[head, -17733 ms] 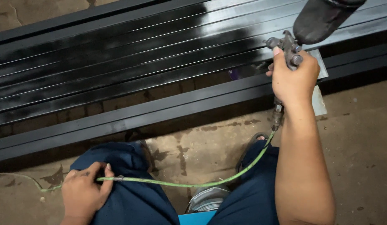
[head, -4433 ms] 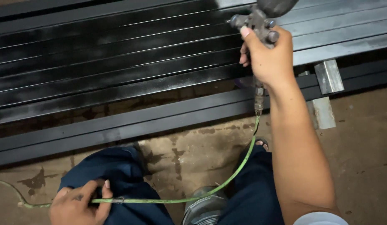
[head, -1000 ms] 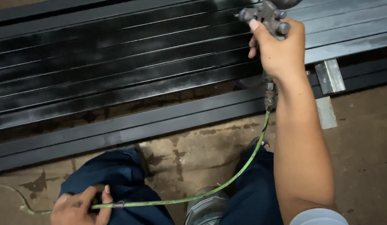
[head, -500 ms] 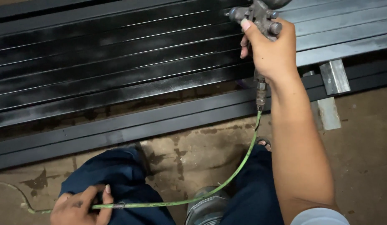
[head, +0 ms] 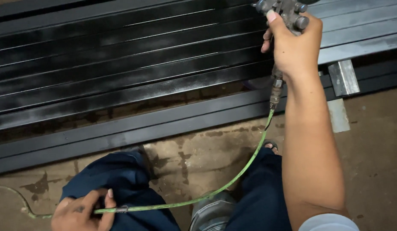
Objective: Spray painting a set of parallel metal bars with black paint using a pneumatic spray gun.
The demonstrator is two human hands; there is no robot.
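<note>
My right hand point(head: 294, 49) grips a grey metal spray gun point(head: 286, 9) at the top right, held over a row of long metal bars point(head: 134, 64) lying side by side. The bars are glossy black on the left and bare grey at the far right. A green air hose point(head: 232, 182) runs from the gun's handle down across my lap. My left hand point(head: 83, 211) holds that hose against my left knee at the bottom left.
I squat in dark blue trousers point(head: 121, 184) on a stained concrete floor point(head: 198, 149). A round grey container point(head: 211, 211) sits between my legs. A short grey metal block point(head: 343, 77) props the bars at the right. Further dark bars point(head: 100, 139) lie nearest me.
My right hand with the spray gun has shifted slightly left along the bars and back over the last second. The left hand keeps its hold on the hose at my knee.
</note>
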